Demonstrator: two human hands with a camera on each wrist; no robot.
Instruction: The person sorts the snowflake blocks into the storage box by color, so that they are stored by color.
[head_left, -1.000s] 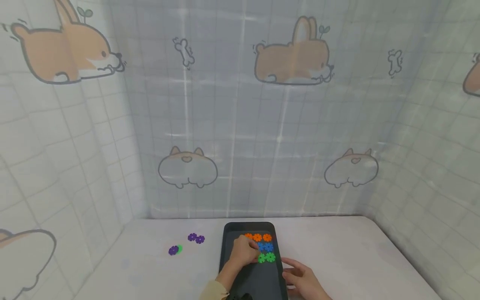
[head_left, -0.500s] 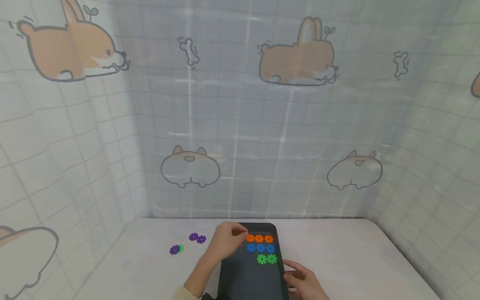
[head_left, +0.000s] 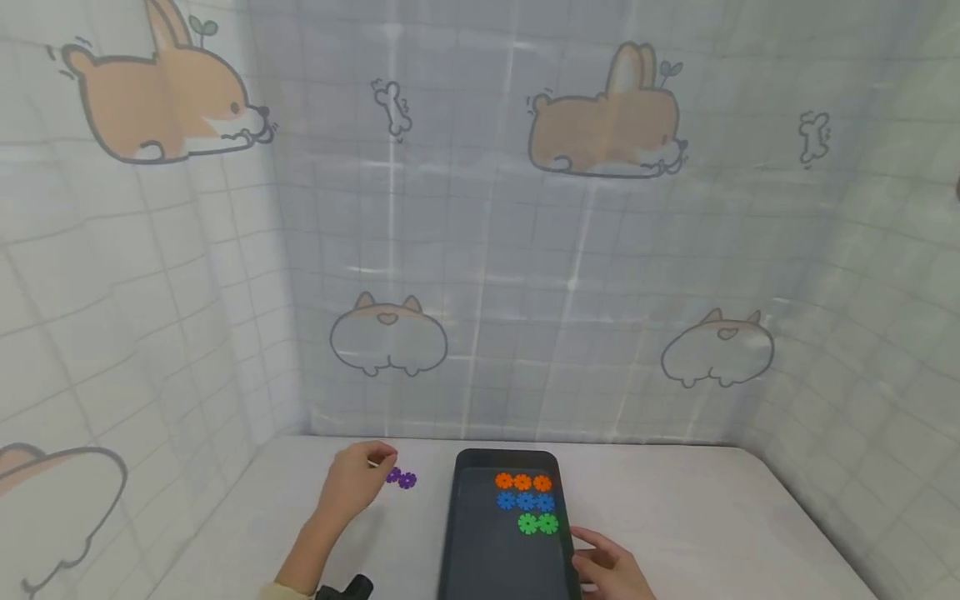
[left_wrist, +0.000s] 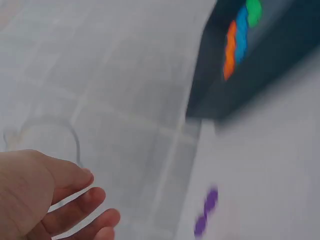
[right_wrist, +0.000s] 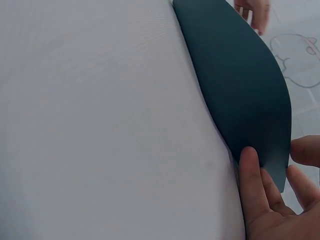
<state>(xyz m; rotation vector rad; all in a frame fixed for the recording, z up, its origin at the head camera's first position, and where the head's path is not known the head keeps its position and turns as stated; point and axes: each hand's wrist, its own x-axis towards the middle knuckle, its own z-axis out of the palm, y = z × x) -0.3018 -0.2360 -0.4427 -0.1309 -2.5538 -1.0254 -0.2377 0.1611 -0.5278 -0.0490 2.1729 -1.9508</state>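
My left hand (head_left: 356, 477) hovers over the table's left side, close to two purple snowflake-shaped plastic discs (head_left: 407, 480). In the left wrist view its fingers (left_wrist: 75, 212) are loosely bent, with nothing visible between them. On the table, the dark tray (head_left: 495, 567) holds rows of orange discs (head_left: 522, 482), blue discs (head_left: 526, 501) and two green discs (head_left: 537, 523). My right hand (head_left: 609, 568) is at the tray's right side. The right wrist view shows its fingers (right_wrist: 251, 175) touching the outer wall.
Behind the white table (head_left: 675, 500) hangs a pale checked curtain (head_left: 510, 250) with printed dogs, and it encloses both sides too. A black object (head_left: 348, 588) sits by the left wrist. The tray's raised rim stands between the left-hand discs and those inside.
My left hand has left the tray and moved left across the table to the purple discs. A purple and a green disc there are now hidden from view. The right hand stays by the tray.
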